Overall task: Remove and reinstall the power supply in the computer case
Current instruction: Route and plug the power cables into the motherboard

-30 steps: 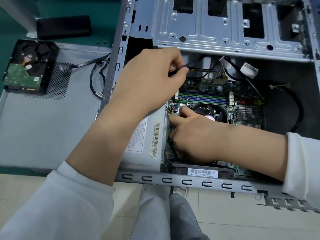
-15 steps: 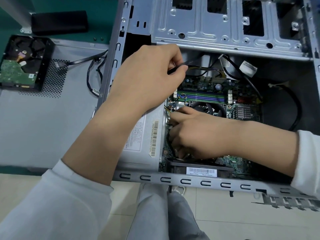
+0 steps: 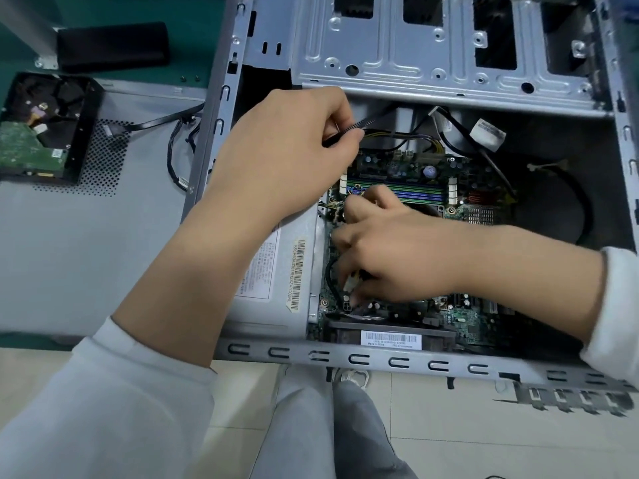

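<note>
Green mat (image 3: 103,8) under open computer case (image 3: 345,356), left hand (image 3: 287,157) pinching cables (image 3: 397,134), right hand (image 3: 397,257) gripping connector (image 3: 350,284).

Silver case (image 3: 380,60); green motherboard (image 3: 408,172) (blue slots); white sleeve (image 3: 103,402).
</note>
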A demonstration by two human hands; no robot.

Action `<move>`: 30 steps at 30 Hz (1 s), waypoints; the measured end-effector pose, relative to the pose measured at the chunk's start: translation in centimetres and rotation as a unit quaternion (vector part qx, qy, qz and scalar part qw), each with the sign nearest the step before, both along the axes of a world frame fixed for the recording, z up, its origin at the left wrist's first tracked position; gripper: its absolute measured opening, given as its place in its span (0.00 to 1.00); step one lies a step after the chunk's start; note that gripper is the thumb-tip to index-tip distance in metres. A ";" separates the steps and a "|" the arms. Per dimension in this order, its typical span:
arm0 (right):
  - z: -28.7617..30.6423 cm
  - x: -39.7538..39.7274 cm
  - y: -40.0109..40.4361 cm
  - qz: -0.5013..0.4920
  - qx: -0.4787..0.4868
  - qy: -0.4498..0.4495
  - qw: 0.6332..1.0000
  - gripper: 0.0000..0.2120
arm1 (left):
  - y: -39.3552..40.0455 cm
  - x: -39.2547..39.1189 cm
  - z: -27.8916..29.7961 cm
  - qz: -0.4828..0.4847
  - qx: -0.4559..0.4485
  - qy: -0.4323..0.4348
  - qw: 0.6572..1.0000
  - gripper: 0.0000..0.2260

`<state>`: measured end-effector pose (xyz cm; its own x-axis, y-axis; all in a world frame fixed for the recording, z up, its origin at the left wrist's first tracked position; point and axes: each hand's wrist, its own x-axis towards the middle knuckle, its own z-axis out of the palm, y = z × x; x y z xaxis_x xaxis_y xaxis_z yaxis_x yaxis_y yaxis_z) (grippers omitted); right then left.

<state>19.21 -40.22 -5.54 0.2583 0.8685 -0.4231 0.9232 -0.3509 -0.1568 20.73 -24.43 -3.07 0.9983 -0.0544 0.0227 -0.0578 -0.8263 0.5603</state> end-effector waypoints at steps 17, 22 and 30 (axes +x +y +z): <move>0.9 0.6 -0.3 -0.059 0.002 0.074 0.996 0.14 | 0.0 0.0 0.0 0.005 0.003 0.001 1.000 0.05; 0.9 -0.1 -0.3 -0.063 0.002 0.098 0.993 0.10 | 0.0 0.0 0.0 0.006 0.000 0.000 1.000 0.05; -0.7 -0.2 -0.6 -0.006 0.054 0.023 0.998 0.12 | -0.1 -0.1 0.0 -0.001 -0.001 0.000 1.000 0.05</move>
<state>18.98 -40.78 -6.24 0.2516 0.9066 -0.3387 0.9096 -0.3410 -0.2372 20.66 -24.48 -3.07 0.9981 -0.0569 0.0224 -0.0597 -0.8253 0.5615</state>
